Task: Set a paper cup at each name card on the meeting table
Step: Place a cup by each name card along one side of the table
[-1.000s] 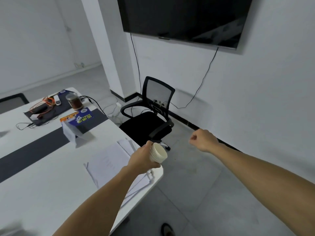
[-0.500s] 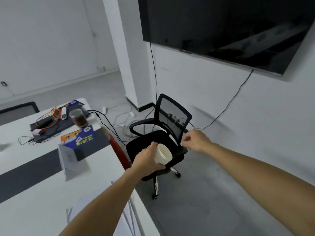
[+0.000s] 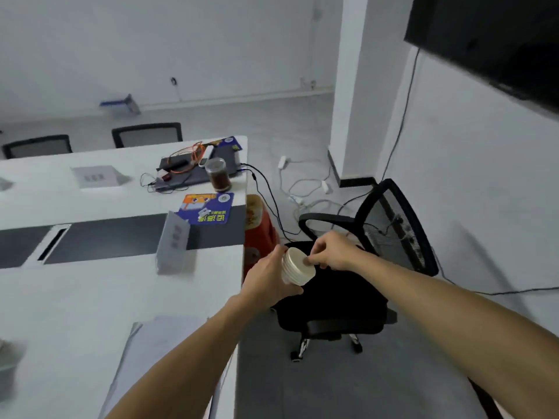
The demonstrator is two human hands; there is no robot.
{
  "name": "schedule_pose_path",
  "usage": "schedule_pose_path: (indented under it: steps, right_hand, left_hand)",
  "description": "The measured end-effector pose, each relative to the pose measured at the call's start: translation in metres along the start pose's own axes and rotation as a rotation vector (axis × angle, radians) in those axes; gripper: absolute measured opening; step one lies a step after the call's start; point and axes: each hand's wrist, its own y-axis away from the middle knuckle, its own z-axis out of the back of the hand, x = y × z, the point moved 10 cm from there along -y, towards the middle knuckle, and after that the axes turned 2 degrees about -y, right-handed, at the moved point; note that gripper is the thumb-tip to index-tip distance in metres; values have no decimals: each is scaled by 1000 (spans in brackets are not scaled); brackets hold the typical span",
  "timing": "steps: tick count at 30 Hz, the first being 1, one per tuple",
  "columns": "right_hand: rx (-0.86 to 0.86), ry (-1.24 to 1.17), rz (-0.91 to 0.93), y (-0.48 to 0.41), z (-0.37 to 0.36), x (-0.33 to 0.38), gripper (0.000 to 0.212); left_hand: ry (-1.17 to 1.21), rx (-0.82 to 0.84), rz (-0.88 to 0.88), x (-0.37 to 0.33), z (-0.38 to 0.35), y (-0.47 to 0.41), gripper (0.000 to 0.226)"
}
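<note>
Head view: well to the left of both hands and farther off, a flat-looking name card [image 3: 96, 176] lies on the white worktop [image 3: 75, 297]. Nearer, lower left of the hands, loose papers [image 3: 157, 337] sit by the worktop's edge. A second name card [image 3: 174, 237] stands upright left of the left hand, on the dark strip that runs across the worktop. Beyond it are a blue printed pad [image 3: 208, 208] and a jar of brown contents [image 3: 218, 176], the jar beside a dark mat with tangled cables [image 3: 193, 169]. A red object [image 3: 257, 234] stands against the worktop's end, just behind the left hand.

The left hand [image 3: 269, 279] is off the worktop's edge, fingers wrapped around a stack of paper cups [image 3: 286, 272] held on its side, mouths towards the right hand. The right hand [image 3: 332, 252] meets it, fingertips pinching the rim of the front cup [image 3: 298, 264]. Both hands are over the seat of a black office chair [image 3: 393, 225]. Up and right, a dark screen [image 3: 499, 40] hangs on the wall.
</note>
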Motion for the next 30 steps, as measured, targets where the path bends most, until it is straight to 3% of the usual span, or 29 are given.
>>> schedule_pose_path:
  steps: [5,14,22,26,30]
  right_hand:
    - [277,5,143,-57,-64,65,15]
    - [393,42,275,-115,-124,175,9]
    - [551,87,289,-147,-183,234,23]
    - [553,18,278,-183,-192,275,19]
    - [423,-47,271,-244,-209,325,18]
  left_hand:
    - [18,-116,241,67,32,9,78]
    - [-50,-249,397,152,103,16,82]
    - [3,-304,564,229,129,43,77]
    - [35,-321,699,272,141,73,71]
    - [114,-361,833,322,147,102,72]
